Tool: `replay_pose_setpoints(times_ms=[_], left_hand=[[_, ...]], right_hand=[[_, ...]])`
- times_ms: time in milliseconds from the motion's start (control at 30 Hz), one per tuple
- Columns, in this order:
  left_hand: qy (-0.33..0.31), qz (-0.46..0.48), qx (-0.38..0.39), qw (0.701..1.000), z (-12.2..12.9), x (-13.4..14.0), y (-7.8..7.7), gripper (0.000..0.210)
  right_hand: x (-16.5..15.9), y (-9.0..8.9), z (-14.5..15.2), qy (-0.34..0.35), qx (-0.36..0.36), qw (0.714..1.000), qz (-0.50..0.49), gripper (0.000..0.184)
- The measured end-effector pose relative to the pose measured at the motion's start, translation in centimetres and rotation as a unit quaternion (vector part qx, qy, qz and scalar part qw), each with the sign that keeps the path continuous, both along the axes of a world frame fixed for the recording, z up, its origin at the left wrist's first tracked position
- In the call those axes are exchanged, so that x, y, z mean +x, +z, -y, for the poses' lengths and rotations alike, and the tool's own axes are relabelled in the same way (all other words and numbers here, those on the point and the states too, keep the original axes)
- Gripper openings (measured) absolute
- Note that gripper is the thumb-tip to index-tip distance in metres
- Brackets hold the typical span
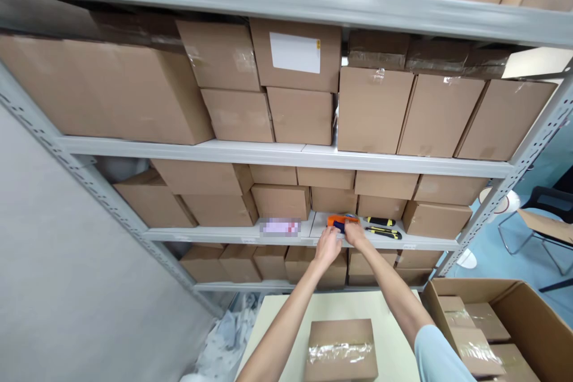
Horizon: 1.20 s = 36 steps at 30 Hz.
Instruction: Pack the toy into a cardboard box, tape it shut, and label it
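Both arms reach forward to a shelf, where an orange and blue tape dispenser lies near the front edge. My left hand is closed, with its fingers curled at the dispenser's blue part. My right hand closes on its right side and partly hides it. Just to the right lie two black and yellow utility knives, an upper knife and a lower knife. A pale, blurred-out item sits on the same shelf, left of my hands.
Brown cardboard boxes fill the grey metal rack. Below my arms, a taped box stands on a pale table. At the lower right, a large open carton holds several small boxes. A wall borders the left side.
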<state>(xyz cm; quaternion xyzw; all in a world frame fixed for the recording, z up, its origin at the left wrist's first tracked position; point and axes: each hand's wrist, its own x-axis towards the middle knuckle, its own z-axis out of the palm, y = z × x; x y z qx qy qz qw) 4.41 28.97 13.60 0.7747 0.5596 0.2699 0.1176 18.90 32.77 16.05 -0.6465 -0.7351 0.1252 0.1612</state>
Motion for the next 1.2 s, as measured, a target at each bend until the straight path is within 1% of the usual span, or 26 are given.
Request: replay_pose_setpoints(times_ms=[100,133,167,200,233,300,367,433,500,600,700,767,800,867,933,1000,1067,1133,1200], left_hand=[[0.019,0.044,-0.035,0.998,1.6,0.1,-0.3,0.030],[0.022,0.066,-0.050,0.996,2.4,0.1,-0.5,0.029],[0.019,0.094,-0.062,0.993,3.5,0.1,-0.8,0.029],[0.010,0.128,-0.070,0.989,4.8,0.0,-1.1,0.028],[-0.004,0.167,-0.073,0.983,6.2,0.0,-1.5,0.028],[-0.029,0.242,-0.071,0.967,9.6,0.0,-2.4,0.026],[-0.032,0.283,-0.083,0.955,13.2,0.2,-3.6,0.022],[-0.021,0.293,-0.110,0.949,16.5,0.4,-5.0,0.018],[-0.006,0.292,-0.143,0.946,19.2,0.6,-6.6,0.016],[0.002,0.307,-0.195,0.932,22.3,0.9,-8.8,0.021],[-0.012,0.348,-0.247,0.904,24.3,1.3,-10.3,0.032],[-0.012,0.373,-0.271,0.888,25.3,1.7,-10.8,0.038],[-0.006,0.383,-0.278,0.881,25.7,1.9,-11.0,0.042],[0.010,0.396,-0.294,0.870,26.4,2.0,-10.9,0.047],[0.032,0.390,-0.310,0.866,26.6,1.6,-10.2,0.047],[0.061,0.371,-0.299,0.877,26.4,0.6,-8.9,0.044],[0.084,0.351,-0.241,0.901,25.7,-0.8,-7.2,0.042],[0.060,0.322,-0.178,0.928,24.8,-2.1,-5.6,0.042],[0.017,0.300,-0.153,0.941,24.0,-3.1,-4.3,0.038]], right_hand=[[0.7,-0.8,1.5,-0.005,0.003,1.000,-0.027,0.043],[1.0,-1.4,2.4,-0.006,0.009,0.998,-0.059,0.044],[1.4,-2.1,3.5,-0.005,0.018,0.993,-0.114,0.043],[1.8,-2.9,4.9,-0.002,0.027,0.981,-0.191,0.042],[2.2,-3.8,6.6,0.004,0.030,0.959,-0.282,0.042],[2.8,-5.7,10.6,0.011,0.010,0.888,-0.459,0.048],[3.1,-7.4,15.0,0.002,-0.038,0.825,-0.563,0.056],[3.1,-8.8,19.2,-0.029,-0.084,0.784,-0.614,0.059],[2.9,-9.9,22.8,-0.067,-0.118,0.759,-0.637,0.058],[2.8,-11.0,26.5,-0.106,-0.162,0.739,-0.645,0.058],[3.2,-11.9,28.3,-0.112,-0.217,0.724,-0.645,0.057],[3.7,-12.4,28.9,-0.113,-0.241,0.724,-0.637,0.056],[3.9,-12.6,29.0,-0.115,-0.243,0.730,-0.628,0.056],[4.2,-12.9,29.3,-0.114,-0.235,0.753,-0.604,0.056],[4.6,-13.0,29.6,-0.101,-0.219,0.784,-0.571,0.058],[5.1,-12.8,30.0,-0.075,-0.207,0.819,-0.530,0.058],[5.8,-12.4,30.5,-0.045,-0.197,0.853,-0.482,0.054],[6.7,-11.9,31.0,-0.013,-0.197,0.877,-0.438,0.050],[7.5,-11.3,31.4,0.010,-0.201,0.895,-0.399,0.048]])
